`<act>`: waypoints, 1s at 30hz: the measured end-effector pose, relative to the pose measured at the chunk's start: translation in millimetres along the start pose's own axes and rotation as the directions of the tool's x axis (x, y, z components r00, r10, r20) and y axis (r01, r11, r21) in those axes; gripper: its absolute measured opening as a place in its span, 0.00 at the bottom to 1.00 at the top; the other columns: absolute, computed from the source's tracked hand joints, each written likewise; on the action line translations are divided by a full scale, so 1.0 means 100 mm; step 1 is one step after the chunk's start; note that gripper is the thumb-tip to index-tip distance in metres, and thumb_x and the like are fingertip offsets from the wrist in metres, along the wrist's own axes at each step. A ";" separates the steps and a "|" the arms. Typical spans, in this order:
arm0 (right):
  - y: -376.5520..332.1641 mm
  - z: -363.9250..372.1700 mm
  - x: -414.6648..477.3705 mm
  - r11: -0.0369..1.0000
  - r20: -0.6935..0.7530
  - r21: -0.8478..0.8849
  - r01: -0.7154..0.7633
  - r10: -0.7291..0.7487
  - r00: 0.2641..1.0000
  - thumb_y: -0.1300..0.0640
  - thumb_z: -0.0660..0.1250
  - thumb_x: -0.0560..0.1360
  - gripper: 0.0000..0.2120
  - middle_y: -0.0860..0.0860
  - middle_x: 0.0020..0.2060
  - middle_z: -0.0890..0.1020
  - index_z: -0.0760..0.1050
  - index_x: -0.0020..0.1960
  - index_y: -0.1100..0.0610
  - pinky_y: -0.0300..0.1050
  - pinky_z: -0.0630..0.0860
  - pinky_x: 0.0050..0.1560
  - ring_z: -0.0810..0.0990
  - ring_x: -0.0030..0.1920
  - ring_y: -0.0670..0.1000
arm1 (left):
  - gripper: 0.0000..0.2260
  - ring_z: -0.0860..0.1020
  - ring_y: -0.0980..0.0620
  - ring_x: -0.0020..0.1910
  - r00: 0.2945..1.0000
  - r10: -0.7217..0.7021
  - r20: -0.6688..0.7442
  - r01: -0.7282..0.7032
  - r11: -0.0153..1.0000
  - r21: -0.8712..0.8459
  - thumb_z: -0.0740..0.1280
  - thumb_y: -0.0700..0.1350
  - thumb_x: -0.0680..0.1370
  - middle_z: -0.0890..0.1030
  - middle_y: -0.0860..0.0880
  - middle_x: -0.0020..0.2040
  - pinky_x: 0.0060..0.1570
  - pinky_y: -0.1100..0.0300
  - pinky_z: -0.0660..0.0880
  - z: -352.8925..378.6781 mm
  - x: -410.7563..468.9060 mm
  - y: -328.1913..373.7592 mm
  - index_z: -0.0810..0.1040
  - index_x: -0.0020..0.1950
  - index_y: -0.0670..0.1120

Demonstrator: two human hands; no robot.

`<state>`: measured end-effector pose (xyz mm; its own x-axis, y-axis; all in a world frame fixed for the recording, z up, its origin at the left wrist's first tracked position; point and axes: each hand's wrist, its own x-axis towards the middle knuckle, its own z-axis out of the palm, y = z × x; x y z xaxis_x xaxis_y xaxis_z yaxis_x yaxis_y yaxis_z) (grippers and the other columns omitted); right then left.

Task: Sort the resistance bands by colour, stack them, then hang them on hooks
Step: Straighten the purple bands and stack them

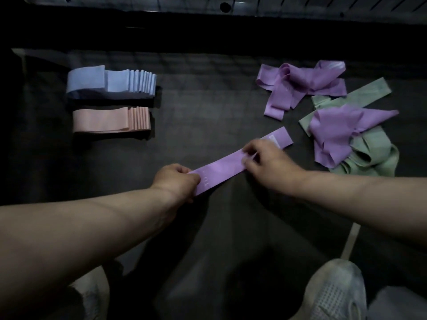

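Head view. Dim light, dark mat [208,107].

- I am holding one purple band [221,167] out flat and slantwise over the middle of the mat, with its near end toward the left and its far end toward the right edge.
- My left hand [178,179] is gripping the near end, fingers [184,169] curled round the band.
- My right hand [265,162] is pinching the band further along, fingers [251,146] bent down onto it. The tip, with a pale label, is sticking out past that hand.
- Toward the far left corner, a blue stack [111,83] is lying folded and neat. A pink stack [111,120] is lying just beside it on the near side.
- Toward the far right corner, a loose purple heap [300,82] is lying tangled.
- Along the right edge, green bands [369,158] are lying mixed with more purple bands [342,125] draped over them.
- My pale shoes [335,294] are showing at the near edge.
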<state>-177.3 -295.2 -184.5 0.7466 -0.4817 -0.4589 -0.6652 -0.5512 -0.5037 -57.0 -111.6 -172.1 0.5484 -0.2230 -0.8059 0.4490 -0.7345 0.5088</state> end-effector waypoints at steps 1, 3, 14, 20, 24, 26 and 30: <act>0.08 -0.07 0.11 0.994 -0.138 -0.005 -0.109 0.107 0.985 0.55 0.66 0.78 0.15 0.57 0.59 0.75 0.74 0.63 0.57 0.44 0.69 0.61 0.75 0.59 0.56 | 0.06 0.76 0.45 0.30 1.000 -0.001 -0.013 0.001 1.000 -0.015 0.65 0.35 0.74 0.79 0.41 0.33 0.35 0.54 0.76 -0.03 0.01 -0.02 0.78 0.39 0.42; 0.22 -0.26 0.31 0.922 -0.268 -0.004 -0.386 0.371 0.889 0.51 0.65 0.78 0.22 0.61 0.66 0.69 0.69 0.69 0.59 0.51 0.67 0.67 0.69 0.66 0.62 | 0.07 0.75 0.46 0.29 0.999 -0.009 -0.033 0.007 0.999 -0.041 0.64 0.34 0.75 0.78 0.42 0.33 0.32 0.58 0.75 -0.12 0.03 -0.06 0.77 0.39 0.43; 0.28 -0.32 0.27 0.884 -0.057 0.026 -0.466 0.467 0.882 0.46 0.67 0.77 0.17 0.57 0.46 0.80 0.77 0.52 0.61 0.46 0.73 0.49 0.78 0.48 0.58 | 0.09 0.75 0.48 0.31 0.996 -0.011 -0.089 -0.002 0.989 -0.148 0.70 0.37 0.77 0.80 0.41 0.42 0.21 0.66 0.73 -0.49 0.17 -0.27 0.79 0.57 0.38; 0.09 -0.32 0.25 0.883 -0.006 0.174 -0.436 0.444 0.896 0.34 0.62 0.76 0.26 0.54 0.39 0.80 0.73 0.45 0.59 0.48 0.71 0.48 0.79 0.45 0.56 | 0.01 0.74 0.48 0.29 0.988 -0.036 -0.148 0.018 0.993 -0.120 0.70 0.38 0.78 0.79 0.43 0.37 0.22 0.65 0.73 -0.56 0.23 -0.32 0.78 0.48 0.42; 0.14 -0.27 0.26 0.929 -0.054 0.098 -0.357 0.364 0.930 0.45 0.68 0.77 0.13 0.52 0.41 0.79 0.74 0.44 0.56 0.44 0.71 0.47 0.79 0.47 0.55 | 0.04 0.76 0.47 0.33 0.986 -0.048 -0.159 0.028 0.991 -0.127 0.71 0.37 0.77 0.80 0.42 0.40 0.33 0.58 0.77 -0.60 0.26 -0.30 0.78 0.51 0.42; 0.20 -0.22 0.25 0.930 -0.072 0.099 -0.354 0.362 0.930 0.53 0.69 0.77 0.07 0.51 0.40 0.79 0.74 0.43 0.55 0.41 0.68 0.44 0.79 0.46 0.54 | 0.04 0.77 0.46 0.35 0.984 -0.050 -0.169 0.025 0.989 -0.145 0.70 0.36 0.77 0.81 0.41 0.42 0.38 0.54 0.78 -0.63 0.26 -0.28 0.78 0.51 0.42; 0.27 -0.08 0.01 0.889 0.032 0.234 -0.394 0.398 0.917 0.57 0.69 0.77 0.10 0.51 0.33 0.79 0.71 0.39 0.53 0.48 0.76 0.41 0.79 0.38 0.54 | 0.08 0.80 0.40 0.44 0.984 -0.062 -0.165 0.035 0.987 -0.160 0.70 0.35 0.77 0.82 0.39 0.47 0.52 0.42 0.79 -0.76 0.22 -0.30 0.79 0.54 0.43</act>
<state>-194.7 -315.9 -192.4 0.4190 -0.6394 -0.6446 -0.8880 -0.1404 -0.4379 -4.9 -45.8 -182.5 0.6285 -0.0686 -0.7748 0.5749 -0.6299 0.5222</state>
